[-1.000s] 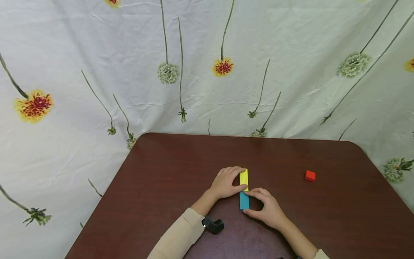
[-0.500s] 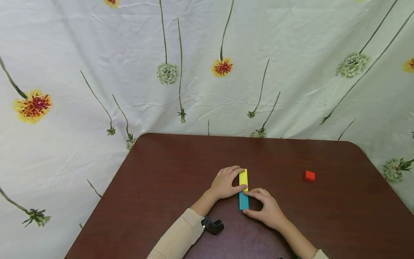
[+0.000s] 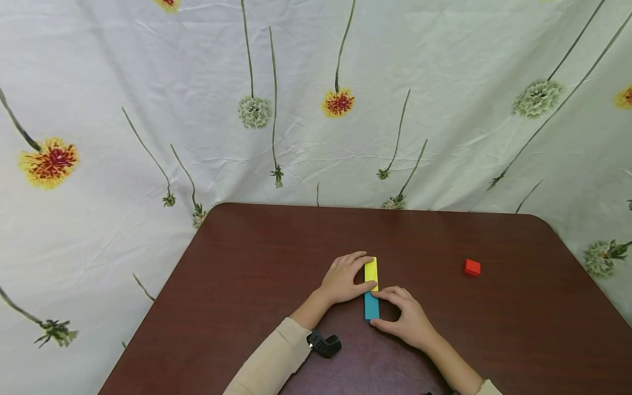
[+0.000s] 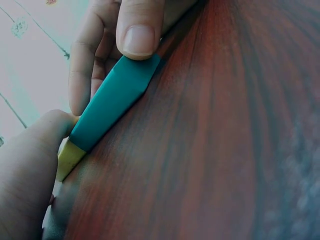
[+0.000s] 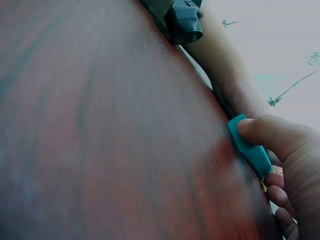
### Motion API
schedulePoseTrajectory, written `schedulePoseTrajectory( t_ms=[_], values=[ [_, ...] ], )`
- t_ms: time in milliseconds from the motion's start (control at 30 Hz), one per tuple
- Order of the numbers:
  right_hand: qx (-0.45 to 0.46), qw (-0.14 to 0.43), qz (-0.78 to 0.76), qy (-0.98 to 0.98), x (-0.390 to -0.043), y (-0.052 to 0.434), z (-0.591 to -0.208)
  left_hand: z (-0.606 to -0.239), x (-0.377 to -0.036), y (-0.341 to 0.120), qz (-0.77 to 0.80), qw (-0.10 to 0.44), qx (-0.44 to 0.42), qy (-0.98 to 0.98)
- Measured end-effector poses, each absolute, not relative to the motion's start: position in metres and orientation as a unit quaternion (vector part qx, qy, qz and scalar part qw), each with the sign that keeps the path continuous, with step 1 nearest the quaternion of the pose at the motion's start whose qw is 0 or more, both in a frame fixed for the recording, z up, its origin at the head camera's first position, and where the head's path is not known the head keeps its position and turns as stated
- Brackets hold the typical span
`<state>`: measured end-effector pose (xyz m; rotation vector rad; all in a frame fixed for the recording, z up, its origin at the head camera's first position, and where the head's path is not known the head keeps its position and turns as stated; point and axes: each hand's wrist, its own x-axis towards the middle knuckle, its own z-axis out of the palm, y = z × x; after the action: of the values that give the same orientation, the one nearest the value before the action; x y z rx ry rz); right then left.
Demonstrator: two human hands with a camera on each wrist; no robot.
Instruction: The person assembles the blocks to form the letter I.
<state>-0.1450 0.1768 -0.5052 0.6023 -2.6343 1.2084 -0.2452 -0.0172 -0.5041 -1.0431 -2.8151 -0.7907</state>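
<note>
Head view shows both hands at the middle of a dark brown tabletop (image 3: 276, 258), working on two flat blocks laid end to end in one line. A yellow block (image 3: 371, 270) lies farther from the person and a teal block (image 3: 372, 308) nearer, their short ends touching. The left hand (image 3: 342, 280) rests beside the yellow block, fingers curled over its far end and thumb pressed at the seam between the two blocks, so it holds the yellow block. The right hand (image 3: 407, 319) flanks the teal block from the other side: forefinger at the seam end, thumb at the near end, pinching the teal block along its length.

Left wrist view looks along the line of blocks: the teal block (image 4: 112, 102) lies flat on the wood, the right thumb's tip on its end, the right fingers behind it, and a sliver of yellow block (image 4: 67, 157) shows beside the left thumb. Right wrist view shows the right thumb on the near end of the teal block (image 5: 248, 146).

A small red cube (image 3: 472, 267) sits well apart on the right side. A black wrist strap (image 3: 324, 344) shows by the cream left sleeve (image 3: 270, 362). Behind the tabletop hangs a pale cloth (image 3: 148, 109) printed with flowers
</note>
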Motion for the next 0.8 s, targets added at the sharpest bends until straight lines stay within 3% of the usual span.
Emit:
schedulePoseTrajectory(
  t_ms=[800],
  values=[
    [0.207,0.092,0.406,-0.885,-0.145,0.177,-0.503,-0.497,-0.219,-0.033,-0.297,0.023,-0.357,-0.886]
  ],
)
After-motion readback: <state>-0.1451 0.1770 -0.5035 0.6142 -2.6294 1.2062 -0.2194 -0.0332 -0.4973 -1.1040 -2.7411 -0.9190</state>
